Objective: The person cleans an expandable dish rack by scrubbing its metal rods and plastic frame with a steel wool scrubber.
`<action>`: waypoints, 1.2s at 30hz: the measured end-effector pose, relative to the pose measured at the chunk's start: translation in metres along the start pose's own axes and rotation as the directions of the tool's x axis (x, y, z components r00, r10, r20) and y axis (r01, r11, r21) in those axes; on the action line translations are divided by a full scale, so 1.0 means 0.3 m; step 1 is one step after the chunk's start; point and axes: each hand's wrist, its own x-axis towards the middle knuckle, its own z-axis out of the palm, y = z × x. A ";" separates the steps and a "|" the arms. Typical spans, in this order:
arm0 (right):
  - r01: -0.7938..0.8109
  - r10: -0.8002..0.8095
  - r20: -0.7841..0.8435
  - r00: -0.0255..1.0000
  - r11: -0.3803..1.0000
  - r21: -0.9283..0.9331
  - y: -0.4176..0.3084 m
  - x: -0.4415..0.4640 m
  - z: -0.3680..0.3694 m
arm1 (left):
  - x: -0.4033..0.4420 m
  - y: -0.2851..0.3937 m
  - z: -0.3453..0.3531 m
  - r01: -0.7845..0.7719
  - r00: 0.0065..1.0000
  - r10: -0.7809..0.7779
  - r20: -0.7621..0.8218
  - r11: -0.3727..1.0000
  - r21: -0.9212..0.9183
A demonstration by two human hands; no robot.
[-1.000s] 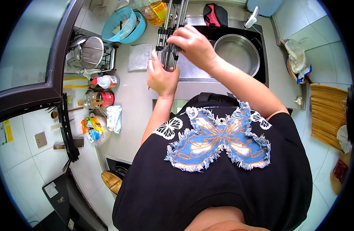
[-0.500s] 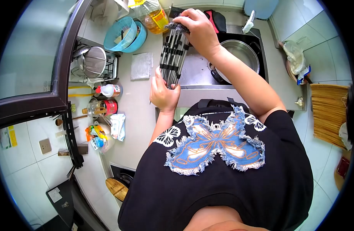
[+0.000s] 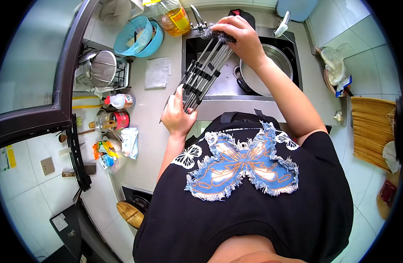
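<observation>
A folded metal rack of several silver rods with black joints (image 3: 203, 76) is held tilted over the left part of the sink (image 3: 228, 83). My left hand (image 3: 178, 115) is closed round its lower left end. At the upper end, my right hand (image 3: 242, 37) is closed on a dark, fuzzy scrubber (image 3: 223, 36), which touches or nearly touches the rods. Just right of the rack, a round metal pan (image 3: 267, 70) sits in the sink, partly behind my right forearm. The faucet (image 3: 197, 17) stands behind the rack.
Blue basins (image 3: 138, 39) and an oil bottle (image 3: 173, 19) stand at the back left. A grey cloth (image 3: 157, 73) lies on the counter left of the sink. Bottles (image 3: 120, 101) and packets (image 3: 130, 142) line the left side. A bamboo mat (image 3: 373, 129) is at the right.
The rack has gone from nearly upright to leaning, its top end now further right. My right hand has moved from its middle to its top end, with the scrubber, and the pan shows more fully.
</observation>
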 end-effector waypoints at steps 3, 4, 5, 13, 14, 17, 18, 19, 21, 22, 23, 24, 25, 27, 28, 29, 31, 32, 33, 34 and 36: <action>-0.018 0.018 -0.002 1.000 1.000 0.004 0.000 -0.007 0.001 | -0.012 0.011 -0.010 0.001 1.000 -0.001 0.001 1.000 0.011; -0.028 0.028 0.004 1.000 0.999 0.015 0.005 -0.026 0.004 | -0.013 0.008 -0.009 -0.002 1.000 0.002 0.003 1.000 0.011; -0.029 0.029 0.004 1.000 0.999 0.014 0.009 -0.055 0.002 | -0.018 0.003 -0.007 0.000 1.000 0.000 0.002 0.999 0.033; -0.056 0.056 -0.002 0.998 0.998 -0.026 0.000 -0.046 -0.042 | -0.006 -0.013 -0.022 -0.026 1.000 0.026 0.017 0.999 0.037; -0.027 0.028 0.033 0.999 0.999 -0.041 -0.009 -0.038 -0.048 | -0.002 -0.008 -0.025 -0.025 1.000 0.025 0.007 0.999 0.034; -0.012 0.016 0.105 0.994 0.999 -0.041 -0.008 -0.078 -0.057 | -0.002 -0.025 -0.018 -0.021 1.000 0.021 0.001 0.996 0.088; -0.027 0.037 0.139 0.990 0.997 -0.072 0.001 -0.109 -0.062 | -0.004 -0.034 -0.014 0.004 1.000 -0.004 -0.006 0.997 0.080; -0.039 0.057 0.173 0.983 0.994 -0.103 0.009 -0.139 -0.066 | -0.007 -0.036 -0.016 0.009 1.000 -0.008 -0.005 0.997 0.080; -0.049 0.064 0.184 0.981 0.995 -0.090 0.013 -0.167 -0.074 | -0.005 -0.040 -0.019 0.089 0.995 -0.091 0.027 0.994 0.057; -0.110 0.118 0.115 0.986 0.991 -0.072 -0.002 -0.171 -0.079 | -0.006 -0.050 -0.012 0.096 0.995 -0.096 0.008 0.995 0.014; -0.169 0.172 0.044 0.984 0.984 -0.051 -0.014 -0.169 -0.084 | -0.006 -0.048 -0.014 0.099 0.995 -0.099 0.008 0.995 0.017; -0.171 0.171 -0.001 0.985 0.985 -0.016 -0.028 -0.155 -0.079 | -0.002 -0.041 -0.017 0.112 0.994 -0.112 0.000 0.993 -0.025; -0.174 0.174 -0.002 0.985 0.985 -0.016 -0.049 -0.140 -0.064 | -0.001 -0.032 -0.018 0.124 0.992 -0.125 -0.006 0.990 -0.069; -0.175 0.187 -0.109 0.976 0.979 0.107 -0.099 -0.100 -0.022 | 0.005 -0.017 -0.018 0.130 0.992 -0.129 0.019 0.989 -0.076; -0.216 0.225 -0.123 0.966 0.973 0.086 -0.123 -0.097 0.005 | 0.005 -0.005 -0.015 0.120 0.993 -0.118 0.024 0.988 -0.092; -0.192 0.199 -0.125 0.972 0.979 0.070 -0.122 -0.116 0.050 | 0.007 0.006 -0.011 0.110 0.994 -0.107 0.028 0.988 -0.109; -0.125 0.131 -0.049 0.990 0.987 0.098 -0.189 -0.147 0.092 | 0.008 0.018 0.000 0.139 0.989 -0.133 0.058 0.984 -0.112; -0.065 0.068 -0.014 0.998 0.991 0.114 -0.205 -0.164 0.109 | 0.010 0.026 -0.002 0.157 0.987 -0.151 0.055 0.980 -0.127; -0.061 0.058 0.024 0.998 0.991 0.121 -0.221 -0.167 0.110 | 0.015 0.029 -0.005 0.174 0.984 -0.168 0.053 0.974 -0.142; -0.042 0.043 -0.019 0.999 0.996 0.076 -0.196 -0.154 0.108 | 0.020 0.028 -0.007 0.172 0.985 -0.166 0.055 0.975 -0.142; -0.075 0.072 -0.105 0.992 0.997 -0.020 -0.128 -0.109 0.077 | 0.010 0.031 -0.011 0.202 0.978 -0.195 0.071 0.973 -0.115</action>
